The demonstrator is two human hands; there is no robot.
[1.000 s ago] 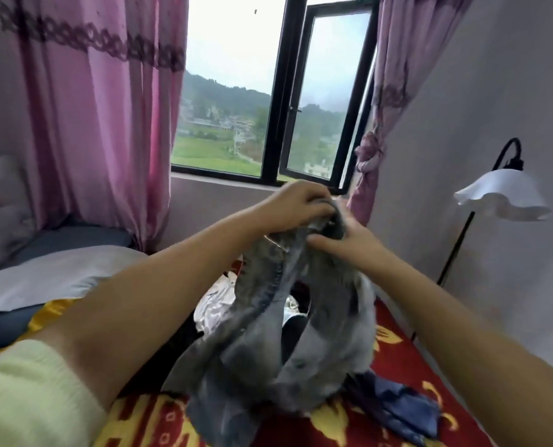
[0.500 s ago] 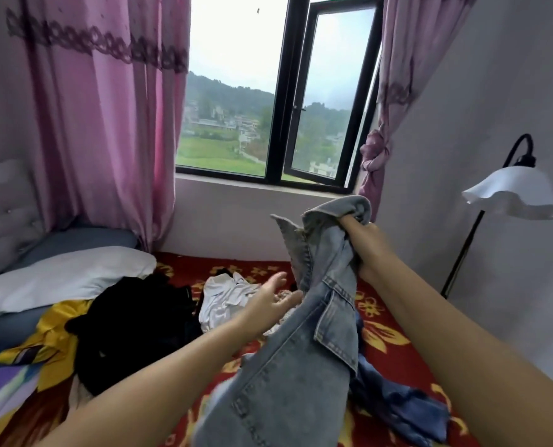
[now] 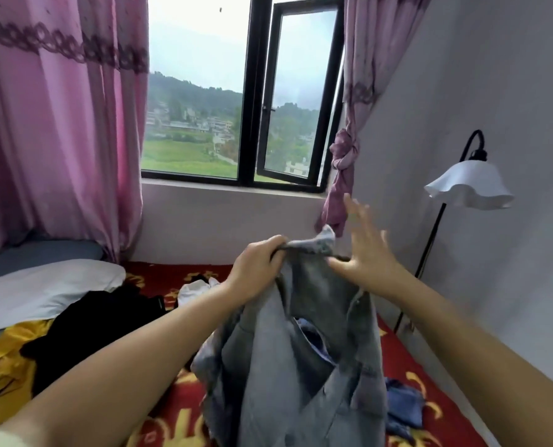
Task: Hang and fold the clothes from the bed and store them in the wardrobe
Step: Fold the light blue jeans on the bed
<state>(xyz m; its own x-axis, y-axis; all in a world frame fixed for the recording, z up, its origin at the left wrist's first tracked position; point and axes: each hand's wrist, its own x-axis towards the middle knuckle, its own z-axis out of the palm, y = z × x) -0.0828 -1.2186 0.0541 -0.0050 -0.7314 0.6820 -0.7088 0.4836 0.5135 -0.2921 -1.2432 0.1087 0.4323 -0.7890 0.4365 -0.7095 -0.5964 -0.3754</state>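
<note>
Jeans (image 3: 301,366), pale grey-blue denim, hang in front of me over the bed (image 3: 178,401), held up by their top edge between my two hands. Far left: pink curtain (image 3: 59,124), white pillow (image 3: 42,288) below it on the bed. Next, a yellow garment (image 3: 4,356) and a black garment (image 3: 91,327) heaped on the red patterned cover, a white garment (image 3: 194,290) just beyond them. My left hand (image 3: 255,272) grips the bunched top of the jeans, fingers curled round the cloth. My right hand (image 3: 365,250) is beside it, fingers straight and spread, thumb touching the denim, gripping nothing. Blue garment (image 3: 404,408) lies on the cover just right of the hanging jeans. Far right: floor lamp (image 3: 468,185) with a white frilled shade against the wall.
</note>
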